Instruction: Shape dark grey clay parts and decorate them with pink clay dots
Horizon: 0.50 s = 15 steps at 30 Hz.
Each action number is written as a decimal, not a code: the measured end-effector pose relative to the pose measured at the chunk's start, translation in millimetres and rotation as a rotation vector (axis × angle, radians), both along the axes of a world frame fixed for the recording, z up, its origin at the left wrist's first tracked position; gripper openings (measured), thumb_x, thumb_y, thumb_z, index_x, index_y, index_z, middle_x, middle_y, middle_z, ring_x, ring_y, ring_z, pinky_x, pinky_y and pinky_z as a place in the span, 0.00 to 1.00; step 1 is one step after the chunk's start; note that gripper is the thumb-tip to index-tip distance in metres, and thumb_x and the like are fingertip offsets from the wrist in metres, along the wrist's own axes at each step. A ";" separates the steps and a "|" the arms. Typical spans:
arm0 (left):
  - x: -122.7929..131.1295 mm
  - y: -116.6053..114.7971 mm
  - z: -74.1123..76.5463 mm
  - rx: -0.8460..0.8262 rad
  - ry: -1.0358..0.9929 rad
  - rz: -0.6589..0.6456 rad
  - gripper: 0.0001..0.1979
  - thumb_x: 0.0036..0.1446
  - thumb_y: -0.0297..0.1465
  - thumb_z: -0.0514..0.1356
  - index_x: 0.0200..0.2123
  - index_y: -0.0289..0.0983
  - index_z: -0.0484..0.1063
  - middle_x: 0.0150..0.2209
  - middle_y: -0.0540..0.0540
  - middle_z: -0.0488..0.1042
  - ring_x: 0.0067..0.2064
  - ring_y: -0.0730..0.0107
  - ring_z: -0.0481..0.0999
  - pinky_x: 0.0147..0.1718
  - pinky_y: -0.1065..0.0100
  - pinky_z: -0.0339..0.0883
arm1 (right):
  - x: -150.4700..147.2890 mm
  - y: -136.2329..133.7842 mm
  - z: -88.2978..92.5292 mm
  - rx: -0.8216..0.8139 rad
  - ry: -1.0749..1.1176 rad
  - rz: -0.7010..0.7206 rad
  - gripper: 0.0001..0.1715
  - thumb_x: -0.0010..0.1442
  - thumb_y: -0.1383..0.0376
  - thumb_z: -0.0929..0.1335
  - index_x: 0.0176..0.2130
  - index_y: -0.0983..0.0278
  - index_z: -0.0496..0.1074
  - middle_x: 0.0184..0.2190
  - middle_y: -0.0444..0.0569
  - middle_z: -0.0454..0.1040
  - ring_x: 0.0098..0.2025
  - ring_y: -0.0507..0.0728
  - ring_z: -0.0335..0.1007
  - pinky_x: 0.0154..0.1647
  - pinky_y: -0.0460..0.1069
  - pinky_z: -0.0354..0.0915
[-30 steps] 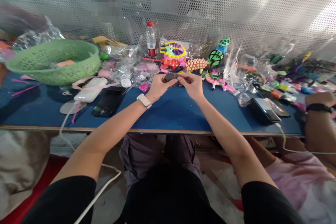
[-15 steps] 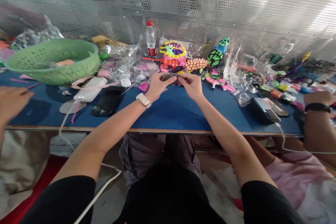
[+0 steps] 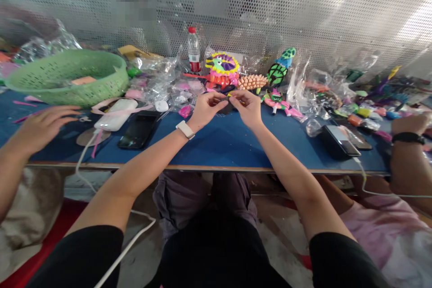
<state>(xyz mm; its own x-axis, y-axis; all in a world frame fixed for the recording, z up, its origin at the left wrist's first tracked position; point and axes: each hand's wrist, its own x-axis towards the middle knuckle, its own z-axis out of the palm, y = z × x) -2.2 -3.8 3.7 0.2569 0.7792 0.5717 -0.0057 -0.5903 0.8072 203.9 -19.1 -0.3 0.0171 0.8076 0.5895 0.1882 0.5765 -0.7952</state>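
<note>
Over the blue table [image 3: 222, 146], my left hand [image 3: 206, 109] and my right hand [image 3: 247, 107] meet around a small dark grey piece [image 3: 228, 107]. It looks like soft modelling clay, though fingers cover much of it. Both hands are closed, thumb and fingers pinching the piece from either side. Just beyond them stand a colourful clay figure [image 3: 222, 64] with a yellow spiked rim, a tan spiky piece [image 3: 252, 82] and a green and blue turtle figure [image 3: 278, 72]. A pink and green figure [image 3: 277, 99] lies right of my right hand.
At left is a green basket [image 3: 67, 99]; nearby lie a white power bank [image 3: 116, 114] and a dark phone [image 3: 138, 130]. A bottle [image 3: 193, 49] stands behind. Clear plastic bags crowd the back. Co-workers' hands appear at left [image 3: 43, 128] and right [image 3: 410, 126].
The dark piece has turned between my fingers, and my hands have shifted slightly. At the left, the co-worker's hand has reached farther right over the table.
</note>
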 end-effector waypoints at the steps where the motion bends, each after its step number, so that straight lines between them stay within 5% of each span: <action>1: -0.1 -1.1 0.6 0.019 0.022 0.018 0.29 0.61 0.60 0.80 0.44 0.39 0.88 0.41 0.41 0.90 0.40 0.60 0.89 0.41 0.62 0.82 | -0.4 -1.1 0.8 0.003 -0.002 0.006 0.30 0.64 0.35 0.82 0.48 0.55 0.87 0.42 0.49 0.89 0.45 0.60 0.88 0.49 0.56 0.85; 9: 0.1 -8.3 6.4 0.162 0.021 0.104 0.27 0.68 0.59 0.75 0.43 0.40 0.89 0.43 0.41 0.91 0.41 0.60 0.89 0.46 0.60 0.83 | -2.8 -4.2 4.5 -0.004 0.011 0.070 0.39 0.57 0.29 0.84 0.50 0.54 0.85 0.44 0.49 0.88 0.46 0.60 0.87 0.51 0.56 0.85; 15: -1.2 -10.6 10.8 0.161 -0.040 0.084 0.28 0.66 0.60 0.76 0.43 0.40 0.90 0.42 0.41 0.91 0.42 0.60 0.89 0.44 0.60 0.84 | -3.6 -1.5 1.2 0.006 0.006 0.066 0.32 0.59 0.33 0.84 0.39 0.57 0.86 0.38 0.48 0.88 0.41 0.60 0.86 0.49 0.59 0.86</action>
